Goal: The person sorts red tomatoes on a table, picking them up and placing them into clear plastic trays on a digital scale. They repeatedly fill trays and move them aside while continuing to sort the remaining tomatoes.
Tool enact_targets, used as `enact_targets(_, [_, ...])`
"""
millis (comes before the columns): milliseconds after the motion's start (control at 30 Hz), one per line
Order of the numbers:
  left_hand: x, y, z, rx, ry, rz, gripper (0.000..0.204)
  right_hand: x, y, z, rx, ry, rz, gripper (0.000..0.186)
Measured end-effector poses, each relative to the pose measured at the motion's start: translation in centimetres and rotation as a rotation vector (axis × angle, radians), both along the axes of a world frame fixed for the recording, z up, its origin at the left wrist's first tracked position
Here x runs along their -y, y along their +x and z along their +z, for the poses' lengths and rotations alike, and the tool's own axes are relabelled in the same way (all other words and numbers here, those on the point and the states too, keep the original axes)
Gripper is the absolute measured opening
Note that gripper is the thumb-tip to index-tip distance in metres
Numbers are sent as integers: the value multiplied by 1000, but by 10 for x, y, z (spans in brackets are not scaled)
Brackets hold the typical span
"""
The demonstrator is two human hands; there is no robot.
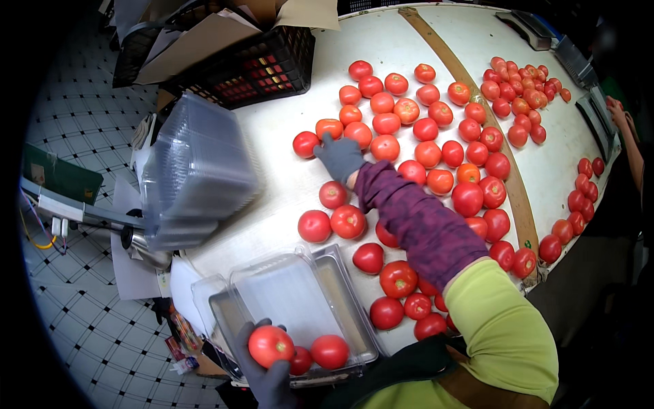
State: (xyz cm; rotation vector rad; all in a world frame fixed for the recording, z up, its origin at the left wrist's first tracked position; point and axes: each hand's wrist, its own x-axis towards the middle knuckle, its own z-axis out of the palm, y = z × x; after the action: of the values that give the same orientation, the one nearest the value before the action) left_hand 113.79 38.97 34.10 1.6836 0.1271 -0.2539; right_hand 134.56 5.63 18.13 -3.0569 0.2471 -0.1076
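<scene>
My left hand (262, 371), in a grey glove, is closed around a red tomato (270, 345) above the near edge of a clear plastic clamshell box (235, 286). Two more tomatoes sit inside that box, one of them a larger red tomato (330, 352). Under the box is a shallow grey tray (364, 334). My right hand (339, 158), also gloved, reaches across the table with its fingers extended. Its fingertips touch or nearly touch a red tomato (306, 144) and an orange-red tomato (330, 128); the undersides of the fingers are hidden.
Many loose tomatoes (428, 154) cover the white table (279, 163). A tall stack of clear boxes (197, 170) stands left, below a black crate (293, 61) with cardboard. A brown strip (507, 157) crosses the table. Another person's hand (616, 112) is beside a scale (596, 123) at far right.
</scene>
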Motion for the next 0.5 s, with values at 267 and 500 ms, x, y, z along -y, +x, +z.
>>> enact_targets(267, [-17, -5, -15, 283, 472, -156, 73, 22, -43, 39, -40, 1082, -134, 45])
enact_targets(500, [-11, 2, -21, 548, 1126, -449, 75, -93, -172, 107, 271, 1339, 620, 64])
